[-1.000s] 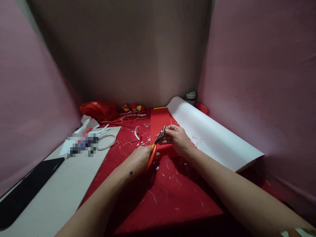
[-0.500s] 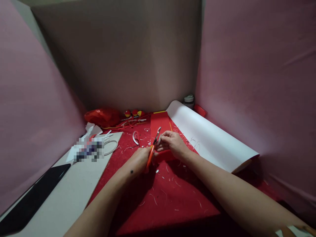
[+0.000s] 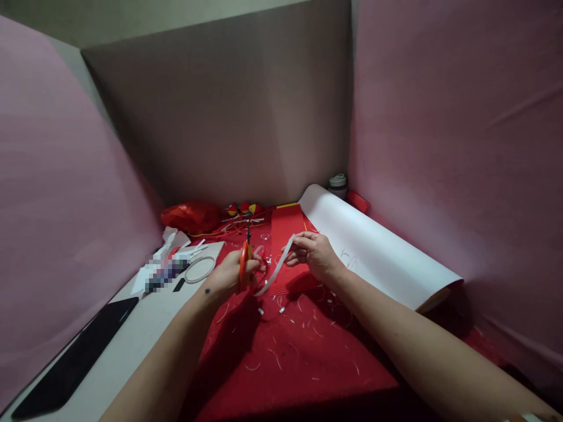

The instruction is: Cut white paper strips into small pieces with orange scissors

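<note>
Orange-handled scissors (image 3: 243,264) are held upright in my left hand (image 3: 233,272), with the dark blades pointing up and away. My right hand (image 3: 317,253) pinches the upper end of a thin whitish strip (image 3: 277,271). The strip curves down to the left, its lower end close to my left hand. Beneath and between the hands lies a red sheet (image 3: 285,225) with a yellow edge at its far end. Thin curled scraps and small white bits are scattered on the red cloth (image 3: 303,369).
A rolled white sheet (image 3: 378,246) lies at the right, with a lidded container (image 3: 338,185) behind it. At the left, a pale board (image 3: 132,346) carries a black flat object (image 3: 77,357) and a ring (image 3: 200,269). A red plastic bag (image 3: 191,217) sits behind.
My left hand has moved left with the scissors, away from my right hand. The whitish strip now stretches visibly between the hands. The camera view has tilted up slightly.
</note>
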Tool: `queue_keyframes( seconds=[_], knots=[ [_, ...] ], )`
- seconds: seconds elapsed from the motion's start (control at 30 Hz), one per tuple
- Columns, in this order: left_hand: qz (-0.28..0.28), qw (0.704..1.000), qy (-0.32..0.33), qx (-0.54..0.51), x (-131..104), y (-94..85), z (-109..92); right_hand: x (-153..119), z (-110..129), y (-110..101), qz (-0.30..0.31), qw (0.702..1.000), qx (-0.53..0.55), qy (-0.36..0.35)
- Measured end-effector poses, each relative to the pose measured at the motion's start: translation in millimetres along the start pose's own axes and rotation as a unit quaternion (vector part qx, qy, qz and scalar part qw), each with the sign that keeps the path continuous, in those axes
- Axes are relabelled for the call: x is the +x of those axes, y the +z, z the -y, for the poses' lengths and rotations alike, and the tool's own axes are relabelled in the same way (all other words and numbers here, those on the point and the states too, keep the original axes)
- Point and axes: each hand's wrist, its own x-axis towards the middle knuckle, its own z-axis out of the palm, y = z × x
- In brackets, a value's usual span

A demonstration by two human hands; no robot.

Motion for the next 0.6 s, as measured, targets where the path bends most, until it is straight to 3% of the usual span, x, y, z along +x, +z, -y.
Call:
queue_keyframes(
  seconds=[0.07,0.2,0.3,0.47,0.6],
  knots=[
    [-0.021,0.999,0.016,0.025,-5.7,0.7,-11.2,-0.7,1.9,0.4,-0.003,1.0,0.002,-0.003],
    [0.093,0.994,0.026,0.054,-19.1,1.3,-23.4,-1.4,5.4,0.5,-0.004,1.0,0.018,-0.006],
    [0.135,0.987,0.023,0.078,-24.3,6.3,-18.1,-1.1,8.4,0.1,-0.022,0.999,0.034,-0.011],
    [0.135,0.986,0.023,0.092,-24.7,15.2,-6.4,2.7,12.8,-2.2,-0.062,0.996,0.063,-0.031],
    [0.132,0.985,0.048,0.102,-22.9,15.2,-11.7,6.0,14.4,-4.4,-0.088,0.991,0.085,-0.055]
  ],
)
